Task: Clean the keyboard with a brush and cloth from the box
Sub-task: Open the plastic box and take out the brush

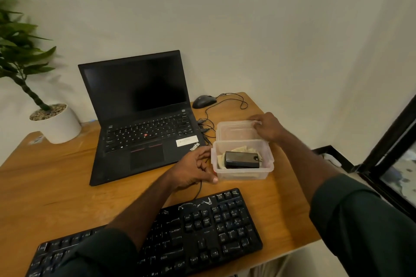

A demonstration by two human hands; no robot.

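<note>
1. Wooden desk (67, 175) set against a pale wall; view looks down over both forearms in dark sleeves.
2. Black keyboard (202, 231) lies along the near edge of the desk, angled, partly hidden under the left forearm. White marks or dust show on some keys.
3. Clear plastic box (243, 173) stands beyond the keyboard's right end, just right of the laptop. Its lid (236, 130) is swung open and lies back on the far side, joined at the rear rim.
4. Inside the box: a dark, flat rectangular object (242, 159) resting on a pale crumpled cloth (243, 149). Whether the dark object is the brush cannot be told.
5. Left hand (193, 168) rests at the box's left wall, fingers (203, 153) loosely curved along that wall, thumb tip at the near left corner. It steadies the box; a firm grip cannot be confirmed.
6. Right hand (267, 127) reaches over to the lid's far right corner, fingers curled down over the lid's edge, holding it.
7. Open black laptop (139, 119), screen dark, sits left of the box; a white label is on its palm rest.
8. Wired mouse (203, 101) behind the box, cable looping across the desk.
9. Potted plant (54, 123) in a white pot at the far left corner.
</note>
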